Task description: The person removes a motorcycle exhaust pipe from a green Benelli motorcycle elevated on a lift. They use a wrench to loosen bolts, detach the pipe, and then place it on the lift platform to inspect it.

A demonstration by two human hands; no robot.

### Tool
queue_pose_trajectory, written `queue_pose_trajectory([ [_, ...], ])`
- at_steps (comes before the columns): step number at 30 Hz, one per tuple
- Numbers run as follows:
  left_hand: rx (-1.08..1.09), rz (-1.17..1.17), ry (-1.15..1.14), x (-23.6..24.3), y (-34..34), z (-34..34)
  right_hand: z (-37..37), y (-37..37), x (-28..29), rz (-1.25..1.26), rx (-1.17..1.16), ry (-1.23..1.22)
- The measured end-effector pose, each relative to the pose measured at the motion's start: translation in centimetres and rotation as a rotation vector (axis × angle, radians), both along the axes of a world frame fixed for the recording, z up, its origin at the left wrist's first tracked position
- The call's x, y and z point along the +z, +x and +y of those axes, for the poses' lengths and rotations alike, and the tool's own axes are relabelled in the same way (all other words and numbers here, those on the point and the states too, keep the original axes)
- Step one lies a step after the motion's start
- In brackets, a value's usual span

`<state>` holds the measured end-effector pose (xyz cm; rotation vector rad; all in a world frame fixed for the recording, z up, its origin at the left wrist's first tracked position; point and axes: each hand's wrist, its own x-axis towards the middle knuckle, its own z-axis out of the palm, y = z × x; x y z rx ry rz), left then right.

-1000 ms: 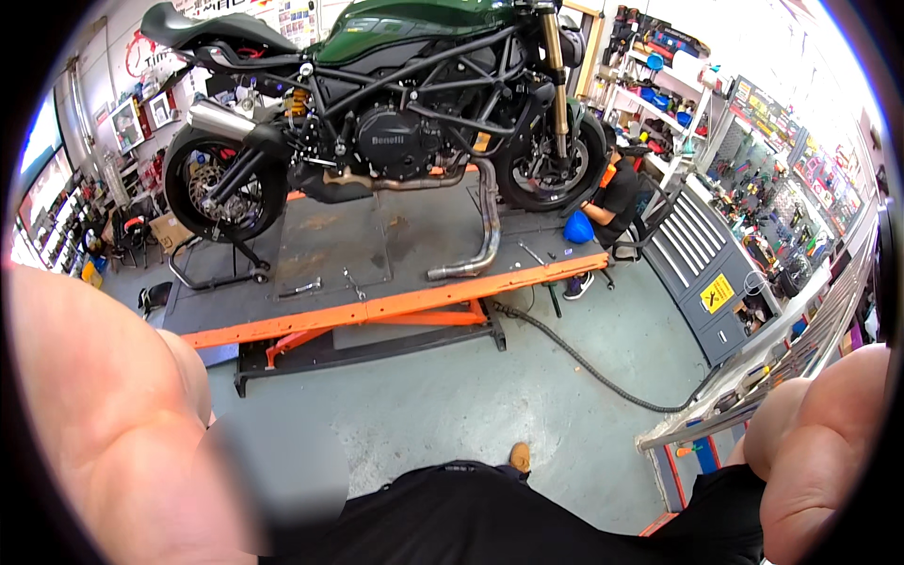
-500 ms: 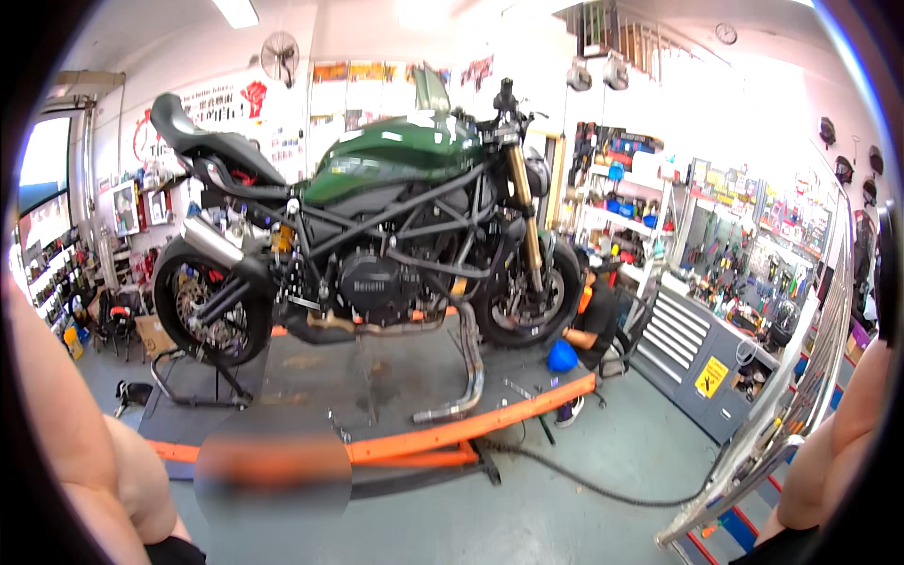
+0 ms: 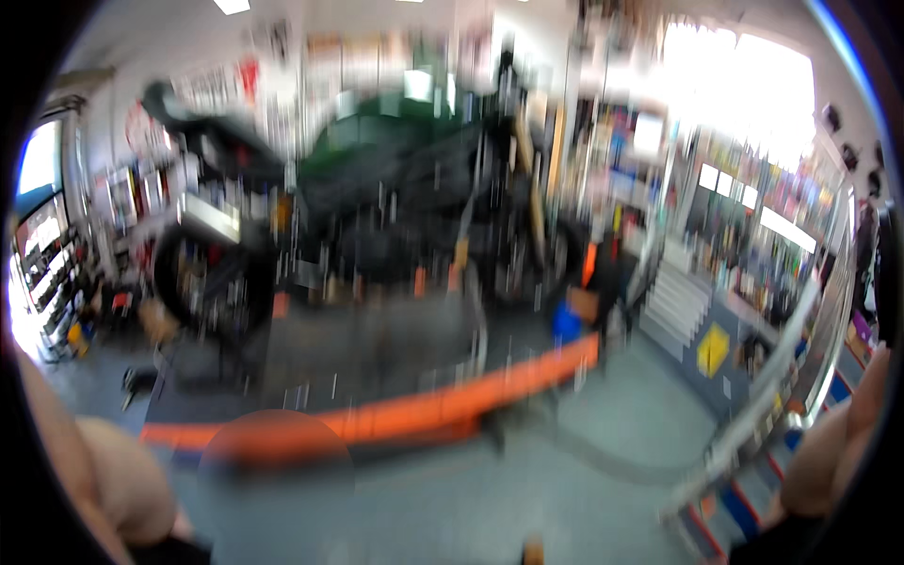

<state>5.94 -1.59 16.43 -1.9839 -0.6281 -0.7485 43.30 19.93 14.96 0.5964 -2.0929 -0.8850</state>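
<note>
Strong motion blur smears the whole view. My bare left arm (image 3: 113, 480) runs along the left edge, and my bare right arm (image 3: 829, 461) along the right edge. Neither hand shows, so what they hold or touch is hidden. In front of me a green and black motorcycle (image 3: 377, 151) stands upright on a dark lift platform (image 3: 367, 348) with an orange edge (image 3: 452, 395). At the bottom edge a small brownish thing (image 3: 534, 552) pokes in, too blurred to name.
By the front wheel a person (image 3: 612, 282) is low down near a blue object (image 3: 567, 322). A grey tool cabinet (image 3: 687, 348) stands to the right, beside a metal railing (image 3: 753, 447) and steps with red edges (image 3: 753, 508). A dark hose (image 3: 603, 457) lies on the floor.
The view has turned sharply blurred and shifted slightly. A small brownish thing has come in at the bottom edge. Both arms stay at the sides, a little lower on the left.
</note>
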Motion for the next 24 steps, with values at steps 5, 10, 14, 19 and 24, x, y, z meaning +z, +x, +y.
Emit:
queue_pose_trajectory([
  [5,-0.106,-0.037,-0.017,0.0,-0.1,-0.4,-2.8,1.7,0.5,-0.008,-0.024,-0.042],
  [10,-0.129,-0.036,0.024,1.5,1.7,-2.6,-4.4,2.9,1.5,0.021,0.047,-0.03],
  [14,-0.18,-0.145,0.161,1.1,0.9,-2.0,-3.4,1.6,1.8,0.088,0.105,-0.068],
  [19,-0.105,-0.602,0.293,-7.9,-2.7,0.8,0.9,-1.7,-4.5,0.305,0.018,-0.446],
  [24,0.363,-1.596,-0.717,-38.3,-7.8,5.1,8.3,-6.1,-26.9,-0.125,-0.344,-1.493],
])
